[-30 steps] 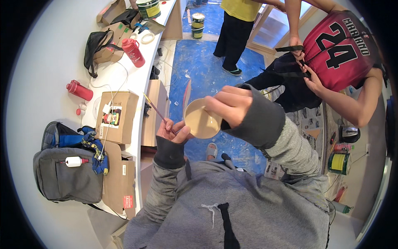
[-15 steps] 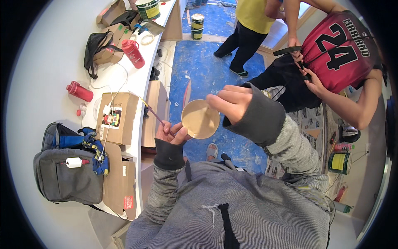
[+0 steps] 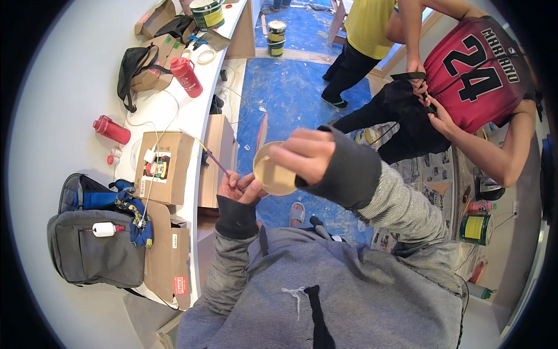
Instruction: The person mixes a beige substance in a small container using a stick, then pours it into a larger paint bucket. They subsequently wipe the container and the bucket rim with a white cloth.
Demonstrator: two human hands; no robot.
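My left hand [image 3: 237, 189] is closed, holding a round, shallow tan bowl [image 3: 271, 179] by its near left rim. A slender paintbrush [image 3: 216, 161] with a purplish handle is gripped in the same hand, its thin tip pointing up and left toward the table. Over the bowl's right side hovers my right hand [image 3: 309, 156], with fingers curled together and the back of the hand facing up. Whatever its fingertips hold is hidden from this view. Something pale coats the bowl's inside.
A long white table [image 3: 185, 113] on the left bears a cardboard box [image 3: 164, 166], red bottles [image 3: 186, 77] and a grey backpack [image 3: 104, 253]. Blue sheeting [image 3: 290, 93] covers the floor. Two people stand ahead right, one in a red jersey [image 3: 474, 70]. Paint cans [image 3: 476, 229] stand about.
My right hand has moved left and in over the bowl, covering more of it. The left hand stays nearly still. The person in yellow has shifted right.
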